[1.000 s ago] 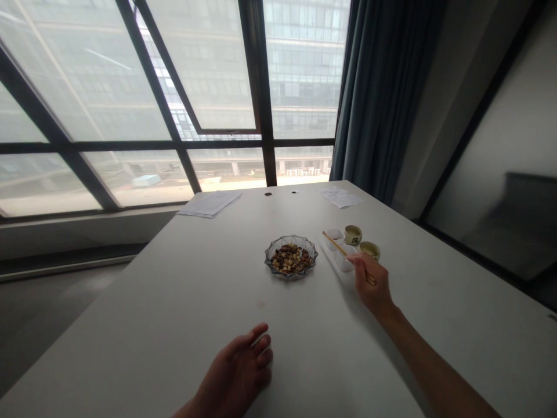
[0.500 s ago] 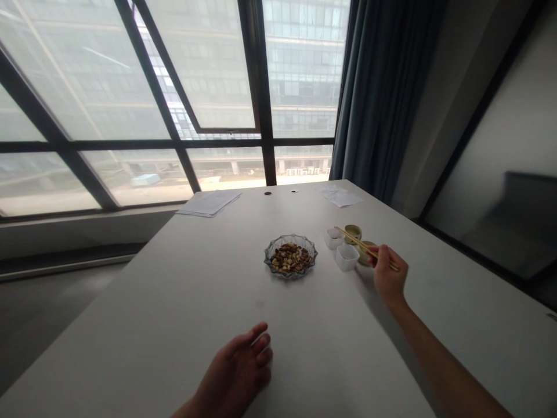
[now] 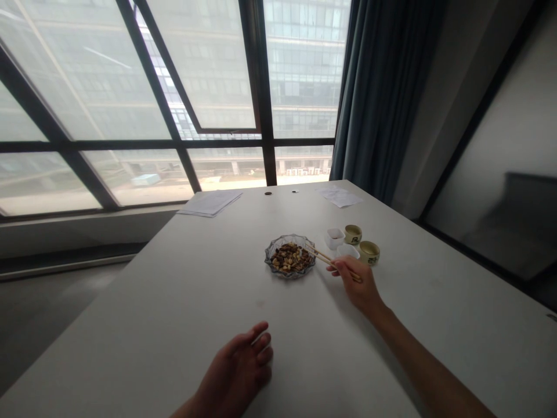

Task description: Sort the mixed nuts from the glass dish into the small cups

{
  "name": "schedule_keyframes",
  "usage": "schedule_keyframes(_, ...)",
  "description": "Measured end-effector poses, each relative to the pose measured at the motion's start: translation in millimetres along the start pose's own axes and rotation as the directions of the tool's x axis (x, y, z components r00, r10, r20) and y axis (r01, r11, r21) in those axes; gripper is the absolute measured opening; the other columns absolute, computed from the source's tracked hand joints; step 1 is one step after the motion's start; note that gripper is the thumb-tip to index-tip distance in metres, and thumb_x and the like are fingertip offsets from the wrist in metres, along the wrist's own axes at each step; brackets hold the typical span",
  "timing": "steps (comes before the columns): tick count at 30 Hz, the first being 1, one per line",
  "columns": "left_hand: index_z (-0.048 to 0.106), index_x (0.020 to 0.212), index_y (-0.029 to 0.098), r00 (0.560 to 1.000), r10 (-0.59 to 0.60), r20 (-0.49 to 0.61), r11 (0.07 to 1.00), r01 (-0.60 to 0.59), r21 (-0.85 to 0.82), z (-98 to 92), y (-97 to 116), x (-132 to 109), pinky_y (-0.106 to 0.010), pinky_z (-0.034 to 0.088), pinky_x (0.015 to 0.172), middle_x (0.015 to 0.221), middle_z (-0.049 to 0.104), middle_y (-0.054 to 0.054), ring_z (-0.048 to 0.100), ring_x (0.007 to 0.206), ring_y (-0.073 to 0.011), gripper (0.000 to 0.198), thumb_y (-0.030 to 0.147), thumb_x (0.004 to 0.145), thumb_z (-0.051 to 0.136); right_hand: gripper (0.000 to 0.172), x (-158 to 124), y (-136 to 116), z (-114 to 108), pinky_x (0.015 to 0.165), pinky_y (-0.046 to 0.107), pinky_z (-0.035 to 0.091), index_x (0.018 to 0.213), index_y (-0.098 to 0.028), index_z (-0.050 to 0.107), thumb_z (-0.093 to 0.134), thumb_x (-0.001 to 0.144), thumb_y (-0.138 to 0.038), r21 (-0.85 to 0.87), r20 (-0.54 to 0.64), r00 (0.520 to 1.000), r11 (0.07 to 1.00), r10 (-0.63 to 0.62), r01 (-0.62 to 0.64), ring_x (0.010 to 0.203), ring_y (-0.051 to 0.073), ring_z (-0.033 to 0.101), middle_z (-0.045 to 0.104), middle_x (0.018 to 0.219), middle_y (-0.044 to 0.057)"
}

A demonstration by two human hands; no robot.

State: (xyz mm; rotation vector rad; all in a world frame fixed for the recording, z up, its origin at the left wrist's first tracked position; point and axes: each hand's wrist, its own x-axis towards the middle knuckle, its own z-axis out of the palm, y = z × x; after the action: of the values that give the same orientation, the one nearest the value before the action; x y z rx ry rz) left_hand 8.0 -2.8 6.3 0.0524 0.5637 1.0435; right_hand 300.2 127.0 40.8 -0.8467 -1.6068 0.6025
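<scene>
My right hand (image 3: 354, 283) grips a pair of wooden chopsticks (image 3: 324, 256), their tips over the right side of a scalloped glass bowl (image 3: 268, 268). A mix of nuts and seeds (image 3: 289, 258) fills the bowl. Whether the tips pinch anything is too small to tell. Just beyond the hand stand two white plastic cups (image 3: 335, 240), the nearer one partly hidden by it, and two olive-green cups (image 3: 369, 253) with dark markings. My left hand (image 3: 239, 368) rests on its side on the table, fingers loosely curved and holding nothing.
The white table (image 3: 174, 307) runs toward the windows. Stacked papers (image 3: 211, 204) lie at its far left corner, and another sheet (image 3: 342, 197) at the far right. Two round holes (image 3: 268, 193) show near the far edge. A dark blue curtain (image 3: 378, 104) hangs behind.
My right hand has moved left and toward me with the chopsticks, from over the small cups to the glass bowl. The left hand stays where it was.
</scene>
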Motion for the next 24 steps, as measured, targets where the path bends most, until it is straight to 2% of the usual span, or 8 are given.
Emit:
schedule_keyframes(5,0.064,0.101,0.016,1.000,0.001,-0.014,1.000,0.000,0.013,0.7,-0.1,0.1,-0.025,0.036,0.056,0.078,0.058,0.001,0.053,0.065,-0.0138,0.026,0.016,0.078,0.075,0.030,-1.0,3.4,9.0,0.065,0.033,0.060,0.088,-0.020,0.071,0.054,0.102,-0.039,-0.095,0.043,0.999,0.995,0.022,-0.018,0.075,0.020,0.067,0.069,0.086,0.006)
schedule_keyframes(12,0.063,0.101,0.017,1.000,0.012,-0.020,0.999,-0.011,0.032,0.9,0.4,1.0,-0.025,0.036,0.056,0.077,0.057,0.001,0.053,0.065,-0.0136,0.025,0.016,0.078,0.074,0.033,-0.1,7.7,13.2,0.069,0.034,0.059,0.088,-0.020,0.073,0.052,0.103,-0.041,-0.115,0.045,0.999,0.993,0.028,-0.023,0.079,0.021,0.067,0.070,0.087,0.008)
schedule_keyframes(17,0.064,0.102,0.017,1.000,0.004,-0.011,1.000,-0.004,0.016,0.0,0.3,0.4,-0.026,0.037,0.056,0.079,0.058,0.000,0.053,0.065,-0.0141,0.024,0.016,0.079,0.073,0.035,2.2,8.4,15.5,0.066,0.032,0.057,0.080,-0.019,0.070,0.054,0.102,-0.042,-0.134,0.024,0.999,0.990,0.042,-0.038,0.072,0.020,0.066,0.069,0.079,0.006)
schedule_keyframes(24,0.063,0.102,0.017,1.000,0.010,-0.016,1.000,-0.010,0.024,2.5,-0.4,-0.7,-0.025,0.036,0.056,0.078,0.058,0.001,0.053,0.064,-0.0134,0.025,0.015,0.079,0.073,0.037,4.9,2.3,18.4,0.064,0.031,0.053,0.078,-0.019,0.065,0.050,0.104,-0.040,-0.179,0.044,0.997,0.982,0.063,-0.054,0.069,0.019,0.063,0.066,0.076,0.005)
